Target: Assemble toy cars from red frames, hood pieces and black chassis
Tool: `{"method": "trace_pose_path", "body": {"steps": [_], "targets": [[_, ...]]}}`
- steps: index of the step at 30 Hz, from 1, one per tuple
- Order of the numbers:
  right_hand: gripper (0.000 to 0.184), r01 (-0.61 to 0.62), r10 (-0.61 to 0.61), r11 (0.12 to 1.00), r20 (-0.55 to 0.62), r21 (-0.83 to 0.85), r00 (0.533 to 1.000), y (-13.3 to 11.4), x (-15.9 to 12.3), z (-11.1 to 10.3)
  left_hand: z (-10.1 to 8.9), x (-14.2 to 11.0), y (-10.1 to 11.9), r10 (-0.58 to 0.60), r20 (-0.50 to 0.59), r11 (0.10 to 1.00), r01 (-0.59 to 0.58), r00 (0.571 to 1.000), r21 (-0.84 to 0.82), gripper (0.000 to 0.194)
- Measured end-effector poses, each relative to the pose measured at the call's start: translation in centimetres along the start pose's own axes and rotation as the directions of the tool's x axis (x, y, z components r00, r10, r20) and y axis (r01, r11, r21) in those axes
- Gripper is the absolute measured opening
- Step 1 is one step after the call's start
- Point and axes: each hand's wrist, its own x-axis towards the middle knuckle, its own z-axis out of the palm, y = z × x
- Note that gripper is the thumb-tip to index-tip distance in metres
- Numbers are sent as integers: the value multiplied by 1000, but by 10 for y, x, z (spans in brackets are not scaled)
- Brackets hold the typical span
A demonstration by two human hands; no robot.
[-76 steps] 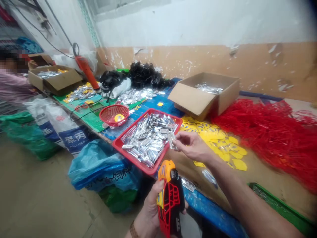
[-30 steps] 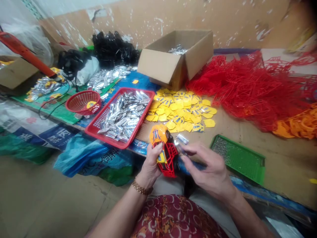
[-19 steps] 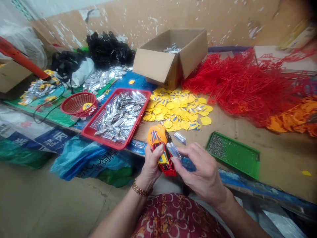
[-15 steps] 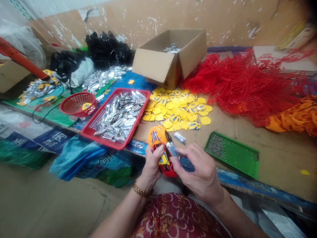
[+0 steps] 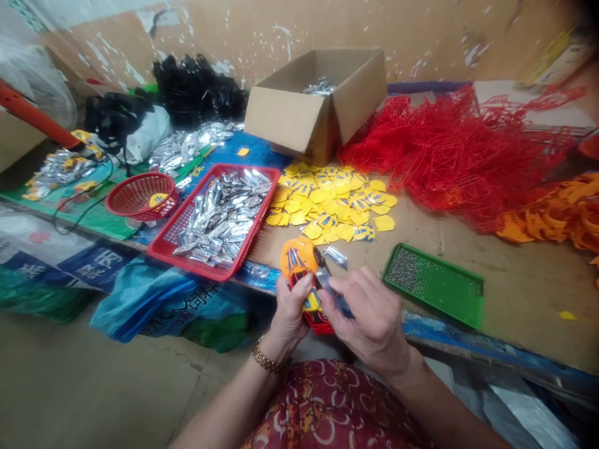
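Observation:
My left hand [image 5: 289, 317] is wrapped round a toy car [image 5: 297, 257] with an orange front, a red frame and a yellow panel, held over the table's front edge. With thumb and fingers closed, my right hand [image 5: 372, 319] pinches a shiny silver part [image 5: 324, 278] against the car's right side; the fingers partly cover it. Just beyond, a loose silver part [image 5: 336, 256] lies on the cardboard. A red basket [image 5: 154, 251] full of similar silver parts stands to the left. Yellow printed pieces [image 5: 330, 202] are heaped behind the car.
On the right is a green tray [image 5: 456, 294] with small metal screws at one end. Red plastic frames [image 5: 461, 149] and orange shells [image 5: 556, 212] pile up behind it. A cardboard box [image 5: 285, 118] stands at the back. A round red basket [image 5: 126, 194] sits at left.
The view has shifted slightly. My right fingers have closed further over the silver part, so less of it shows against the car. My left hand keeps its hold.

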Motion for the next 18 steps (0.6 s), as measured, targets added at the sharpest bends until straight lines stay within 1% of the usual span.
{"method": "trace_pose_path", "body": {"steps": [2, 4, 7, 9, 12, 14, 18], "targets": [[4, 6, -5, 999, 21, -43, 1000, -1, -1, 1, 0, 0, -2, 0, -11, 1000, 0, 1000, -2, 35], [8, -2, 4, 999, 44, -39, 999, -2, -2, 1, -1, 0, -3, -4, -28, 1000, 3, 1000, -13, 36], [17, -34, 27, 997, 111, 68, 994, -2, -3, -2, -2, 1, -2, -48, -64, 998, 45, 997, -48, 40], [27, -52, 25, 986, 168, 160, 985, 0, -5, -4, -3, 2, 0, -89, -82, 993, 82, 993, -79, 41], [39, -52, 5, 975, 213, 218, 977, 3, -8, -6, -3, 2, 3, -117, -68, 987, 109, 991, -115, 41], [39, -23, -18, 982, 215, 186, 976, 3, -10, -6, -3, 2, 4, -124, -37, 985, 118, 992, -129, 39], [39, 75, -79, 997, 210, 27, 974, -2, -10, -5, -7, 1, 2, -127, -19, 982, 123, 992, -145, 37]]}}
